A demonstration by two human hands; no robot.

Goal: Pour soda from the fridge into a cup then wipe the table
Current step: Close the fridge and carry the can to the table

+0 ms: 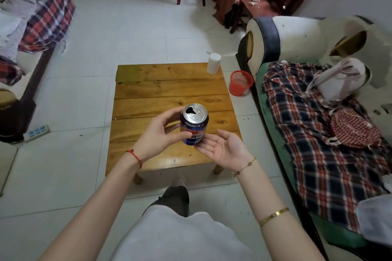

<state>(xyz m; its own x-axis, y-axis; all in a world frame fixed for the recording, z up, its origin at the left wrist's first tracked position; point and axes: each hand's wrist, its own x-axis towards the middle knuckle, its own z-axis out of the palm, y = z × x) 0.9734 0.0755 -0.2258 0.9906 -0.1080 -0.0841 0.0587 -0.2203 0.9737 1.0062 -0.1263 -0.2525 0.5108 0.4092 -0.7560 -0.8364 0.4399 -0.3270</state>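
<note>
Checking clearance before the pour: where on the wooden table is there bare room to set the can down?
Nearly all of the wooden table is bare: the whole left half and the middle boards. The white container takes only the far right corner. The near edge is crowded, with the left hand gripping the can and the right hand open beneath it.

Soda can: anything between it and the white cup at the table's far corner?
Nothing visible. The soda can, already open, is gripped by the left hand, with the right hand open beside its base. Between it and the white cup lies only bare wooden table. The red basket sits on the floor, off that path.
</note>
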